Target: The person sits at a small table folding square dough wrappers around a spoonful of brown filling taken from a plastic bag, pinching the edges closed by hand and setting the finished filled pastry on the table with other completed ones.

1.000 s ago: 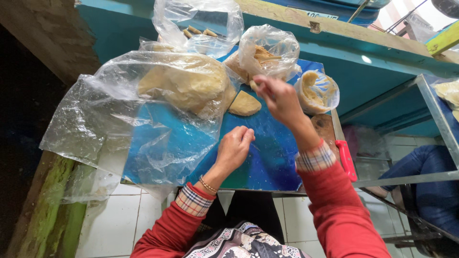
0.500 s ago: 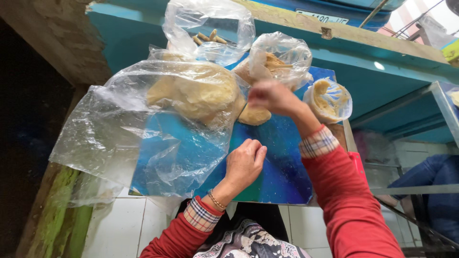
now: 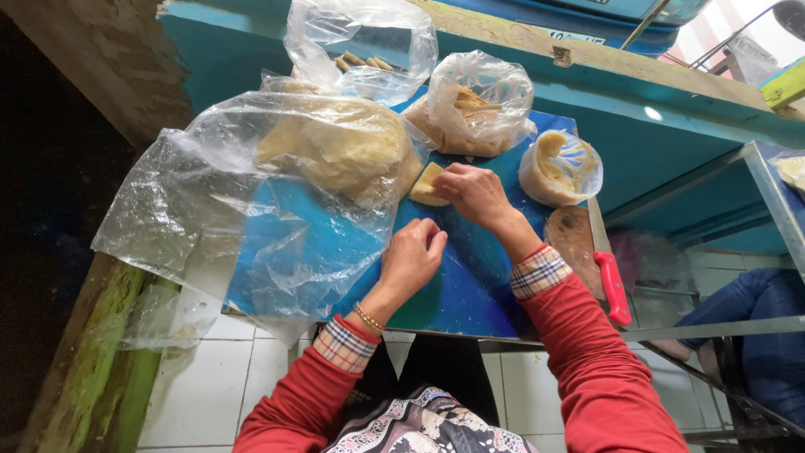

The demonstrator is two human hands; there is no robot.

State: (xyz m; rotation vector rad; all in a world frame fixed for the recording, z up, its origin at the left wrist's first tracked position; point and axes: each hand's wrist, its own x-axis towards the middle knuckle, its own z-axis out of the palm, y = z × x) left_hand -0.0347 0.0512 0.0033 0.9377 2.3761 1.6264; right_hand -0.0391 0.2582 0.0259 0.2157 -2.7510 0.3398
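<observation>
1. Two hands over blue board (image 3: pixel 470 285).
2. Right hand (image 3: pixel 474 191): fingers curled, tips touching pale dough piece (image 3: pixel 425 184) at board's far edge.
3. Left hand (image 3: pixel 412 258): loosely curled, holding nothing, resting on board.
4. Big clear bag of dough (image 3: pixel 335 151) lies left; tub (image 3: pixel 559 168) right.

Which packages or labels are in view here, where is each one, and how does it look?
Large clear bag: left on the blue board, crumpled, over pale yellow dough.
Clear bag: top middle, open, tan sticks inside.
Clear bag: behind the right hand, brownish pieces inside.
Round tub: right, plastic-covered, yellowish paste.
White label: top shelf edge, small strip.
</observation>
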